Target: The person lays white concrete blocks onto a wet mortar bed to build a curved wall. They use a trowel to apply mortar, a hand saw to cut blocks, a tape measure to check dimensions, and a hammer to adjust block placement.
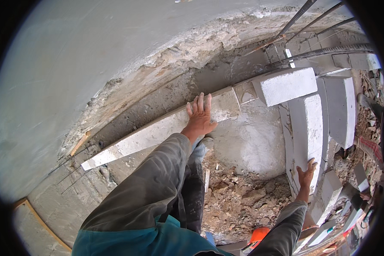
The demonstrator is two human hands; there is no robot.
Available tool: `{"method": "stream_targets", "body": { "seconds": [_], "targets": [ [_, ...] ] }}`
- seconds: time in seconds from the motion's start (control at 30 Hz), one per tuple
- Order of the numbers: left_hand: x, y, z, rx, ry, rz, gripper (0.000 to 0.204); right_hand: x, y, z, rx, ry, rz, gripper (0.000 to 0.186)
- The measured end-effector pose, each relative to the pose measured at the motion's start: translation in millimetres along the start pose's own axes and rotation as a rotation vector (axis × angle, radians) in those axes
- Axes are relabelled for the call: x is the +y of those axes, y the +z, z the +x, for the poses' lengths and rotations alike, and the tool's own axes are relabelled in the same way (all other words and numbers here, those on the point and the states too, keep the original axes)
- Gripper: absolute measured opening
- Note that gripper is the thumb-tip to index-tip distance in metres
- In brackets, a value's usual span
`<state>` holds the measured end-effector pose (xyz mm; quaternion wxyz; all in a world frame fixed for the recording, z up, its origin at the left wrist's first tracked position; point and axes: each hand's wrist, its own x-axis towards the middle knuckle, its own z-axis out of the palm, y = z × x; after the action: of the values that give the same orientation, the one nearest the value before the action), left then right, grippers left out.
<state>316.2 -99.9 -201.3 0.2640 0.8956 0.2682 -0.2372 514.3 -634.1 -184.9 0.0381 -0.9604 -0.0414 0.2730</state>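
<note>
two hands [197, 123], one long white slab [158, 133], at least three large pale blocks [313, 123], at least four dark metal rods [324, 51] and one orange object [259, 234] were counted; the smaller pieces [330, 192] at the lower right could not be counted.

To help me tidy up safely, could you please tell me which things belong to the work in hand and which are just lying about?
Work in hand:
long pale block, under the left hand
white block, with the right hand at its near end

Apparently just lying about:
rubble
orange object, kind unclear
</note>
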Motion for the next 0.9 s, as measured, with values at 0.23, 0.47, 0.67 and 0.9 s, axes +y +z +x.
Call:
{"method": "stream_targets", "body": {
  "seconds": [0.23,0.47,0.67,0.9],
  "targets": [
    [-11,20,8,0.083,-0.046,0.066,0.097,-18,-14,-7,-0.013,-0.001,-0.006,0.101],
    [16,0,13,-0.069,-0.238,0.197,0.096,-25,-13,-8,-0.001,0.046,-0.088,0.101],
    [33,2,7,0.028,-0.306,0.35,0.093,-26,-8,-10,0.018,0.097,-0.094,0.097],
    [28,-1,16,0.092,-0.104,0.47,0.091,-38,-14,-21,0.105,0.19,-0.022,0.092]
  ]
}}
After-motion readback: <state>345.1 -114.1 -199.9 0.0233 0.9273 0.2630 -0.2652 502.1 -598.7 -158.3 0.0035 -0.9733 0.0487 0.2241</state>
